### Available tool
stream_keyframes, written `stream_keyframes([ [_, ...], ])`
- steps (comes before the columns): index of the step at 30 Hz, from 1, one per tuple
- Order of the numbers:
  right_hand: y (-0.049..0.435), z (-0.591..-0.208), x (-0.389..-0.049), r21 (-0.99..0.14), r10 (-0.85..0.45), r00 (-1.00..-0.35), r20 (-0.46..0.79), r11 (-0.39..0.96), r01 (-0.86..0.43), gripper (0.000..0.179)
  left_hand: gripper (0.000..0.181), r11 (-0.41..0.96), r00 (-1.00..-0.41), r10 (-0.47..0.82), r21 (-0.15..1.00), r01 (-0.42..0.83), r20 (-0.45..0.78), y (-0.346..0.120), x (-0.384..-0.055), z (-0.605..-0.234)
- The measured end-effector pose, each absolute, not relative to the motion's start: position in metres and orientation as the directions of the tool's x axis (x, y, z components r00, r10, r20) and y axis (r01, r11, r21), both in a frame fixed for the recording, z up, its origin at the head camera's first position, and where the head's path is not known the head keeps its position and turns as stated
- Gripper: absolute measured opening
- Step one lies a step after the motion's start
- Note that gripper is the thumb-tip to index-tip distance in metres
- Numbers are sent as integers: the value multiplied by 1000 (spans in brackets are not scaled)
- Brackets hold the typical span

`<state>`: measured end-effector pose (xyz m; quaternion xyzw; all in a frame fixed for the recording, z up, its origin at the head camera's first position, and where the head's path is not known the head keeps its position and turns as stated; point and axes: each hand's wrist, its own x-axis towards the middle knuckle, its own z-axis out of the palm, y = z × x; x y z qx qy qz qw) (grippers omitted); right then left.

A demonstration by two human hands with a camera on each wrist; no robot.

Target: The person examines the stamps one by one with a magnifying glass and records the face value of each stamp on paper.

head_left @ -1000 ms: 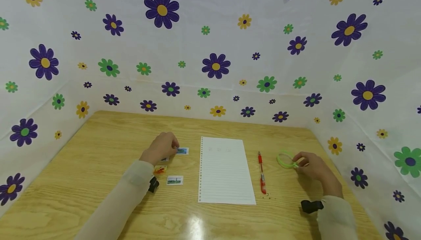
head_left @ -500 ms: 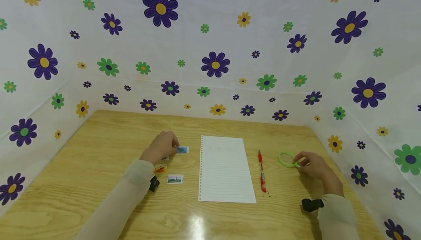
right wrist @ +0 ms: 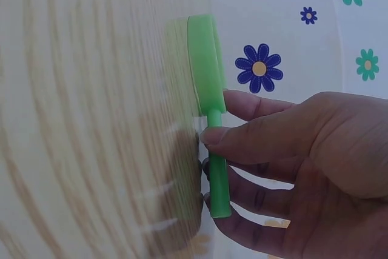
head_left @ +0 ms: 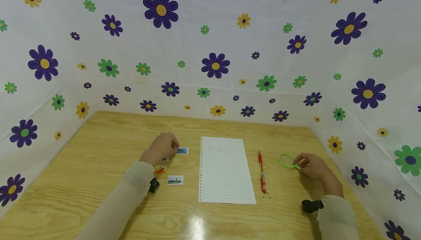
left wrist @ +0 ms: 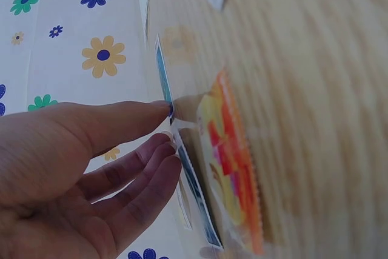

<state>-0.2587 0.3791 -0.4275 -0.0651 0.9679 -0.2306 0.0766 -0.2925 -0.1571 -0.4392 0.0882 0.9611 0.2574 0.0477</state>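
Observation:
My left hand reaches over a small group of postage stamps. Its thumb and fingertips meet at the left end of a blue stamp, pinching it flat against the table. In the left wrist view the other fingers hang loosely beside a second, dark stamp, and the index finger is hidden behind the thumb. A yellow-orange stamp, slightly curled, lies near the wrist, with a green landscape stamp to its right. My right hand holds the handle of a green magnifying glass between thumb and fingers.
A lined sheet with faint marks near its top lies mid-table. Beside it is a red pen, tip pointing away, with dark crumbs near its lower end. Flower-patterned cloth walls border the wooden table at the back and sides.
The magnifying glass ring shifts very slightly to the right with my right hand. My left hand stays at the blue stamp.

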Motion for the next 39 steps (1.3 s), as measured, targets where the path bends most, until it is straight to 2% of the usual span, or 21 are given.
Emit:
stream_keyframes([
  [13, 382, -424, -260, -457, -138, -975, -174, 888, -45, 23, 15, 846, -976, 217, 504, 174, -27, -157, -295, -438],
  [31, 350, -410, -254, -487, -278, -960, -29, 843, -229, 21, 15, 856, -982, 178, 501, 123, -63, -163, -291, -445],
  [39, 340, -404, -253, -497, -294, -956, -22, 833, -244, 20, 17, 845, -978, 202, 513, 152, -43, -158, -292, -441],
])
